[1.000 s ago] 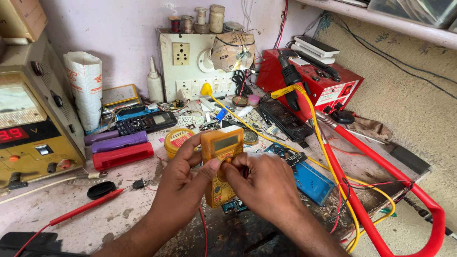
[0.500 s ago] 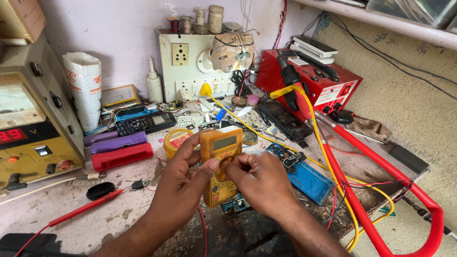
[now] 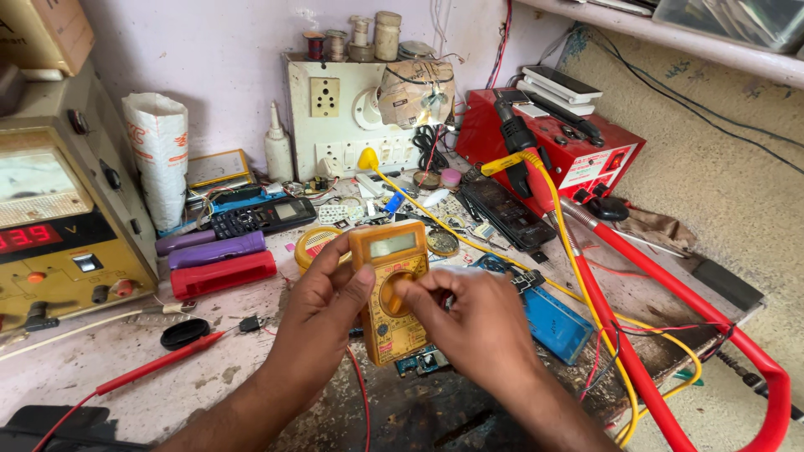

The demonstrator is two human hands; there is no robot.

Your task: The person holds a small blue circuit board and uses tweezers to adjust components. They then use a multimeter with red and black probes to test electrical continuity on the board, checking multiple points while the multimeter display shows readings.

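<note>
At bench centre, held just above the worktop: yellow multimeter (image 3: pixel 390 289), upright in the grasp and tilted back toward the viewer, display uppermost.

Left hand (image 3: pixel 322 314): closed around the meter's left edge, thumb laid across the front beside the dial, fingers behind the case. Serves as the steadying grip.

Right hand (image 3: pixel 473 322): thumb and forefinger pinched on the round selector dial at mid-face; remaining fingers curled clear of the case.

Handling note: turning the dial well probably calls for the left hand to brace the case firmly, with the left thumb kept off the dial's path and the display unobstructed, so each position can be read as it clicks in.

Directly beneath: small blue circuit board (image 3: pixel 423 362), partly hidden by the meter.

Right of the hands: blue rectangular block (image 3: pixel 557 322), just beside the right wrist; yellow cable (image 3: pixel 569 259) and red tubing (image 3: pixel 670 293) running past it.

Left of the hands: red probe lead (image 3: pixel 155 368) lying on the bench; red case (image 3: pixel 222 274) and purple case (image 3: pixel 213 249) behind it.

Far left: bench power supply (image 3: pixel 59 243) with lit red digits.

Rear: white socket panel (image 3: pixel 335 113); red station box (image 3: pixel 578 155).
</note>
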